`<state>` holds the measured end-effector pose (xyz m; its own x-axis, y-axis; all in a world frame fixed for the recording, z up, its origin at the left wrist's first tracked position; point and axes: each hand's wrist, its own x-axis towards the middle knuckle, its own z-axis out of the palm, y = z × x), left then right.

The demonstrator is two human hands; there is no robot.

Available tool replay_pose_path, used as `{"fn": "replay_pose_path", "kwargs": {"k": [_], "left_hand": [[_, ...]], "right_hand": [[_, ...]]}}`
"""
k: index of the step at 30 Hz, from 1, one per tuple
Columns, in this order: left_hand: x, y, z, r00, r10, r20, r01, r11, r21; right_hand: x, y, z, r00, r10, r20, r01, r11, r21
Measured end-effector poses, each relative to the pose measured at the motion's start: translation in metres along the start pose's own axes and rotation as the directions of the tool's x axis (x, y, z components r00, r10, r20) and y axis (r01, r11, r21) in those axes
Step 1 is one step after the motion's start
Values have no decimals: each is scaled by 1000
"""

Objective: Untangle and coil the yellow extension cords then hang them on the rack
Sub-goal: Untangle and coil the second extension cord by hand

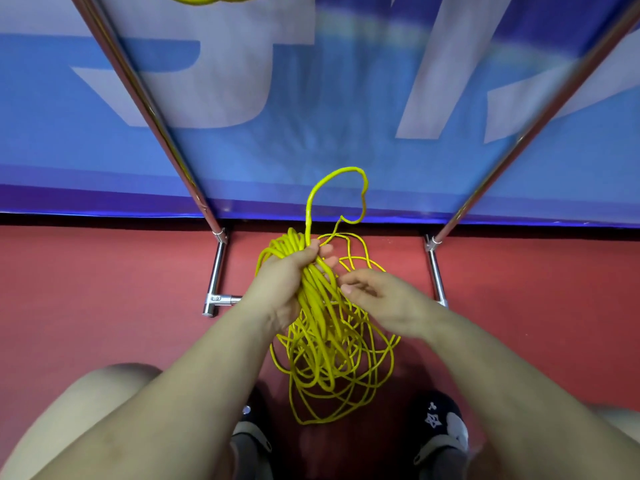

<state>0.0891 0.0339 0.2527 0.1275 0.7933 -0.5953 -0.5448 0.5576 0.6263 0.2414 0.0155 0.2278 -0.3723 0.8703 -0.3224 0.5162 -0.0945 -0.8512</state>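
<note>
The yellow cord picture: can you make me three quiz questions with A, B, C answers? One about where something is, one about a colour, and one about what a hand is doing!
1. Where does the loose tangle of yellow cord hang?
A. Between the two shoes, above the floor
B. On a table
C. Inside a box

2. What colour is the floor?
A. Green
B. Red
C. White

3. What is the left hand doing?
A. Resting flat on the floor
B. Pointing at the wall
C. Keeping a grip on a bunch of cord loops

Answers:
1. A, the loops dangle above the floor between the dark shoes.
2. B, the floor shows red all round the cord.
3. C, its fingers curl round the gathered loops.
</note>
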Motion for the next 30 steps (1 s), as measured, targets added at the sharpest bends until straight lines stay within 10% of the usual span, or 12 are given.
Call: {"fn": "replay_pose_path", "kwargs": {"k": [14,30], "left_hand": [[1,6,-7,1000,10,-20,-10,1000,1],[5,15,-15,917,242,-317,-234,970,63]], "right_hand": [[11,-12,5,999,33,-34,-21,957,291],[-1,12,-21,986,140,-93,-165,913,-374]]}}
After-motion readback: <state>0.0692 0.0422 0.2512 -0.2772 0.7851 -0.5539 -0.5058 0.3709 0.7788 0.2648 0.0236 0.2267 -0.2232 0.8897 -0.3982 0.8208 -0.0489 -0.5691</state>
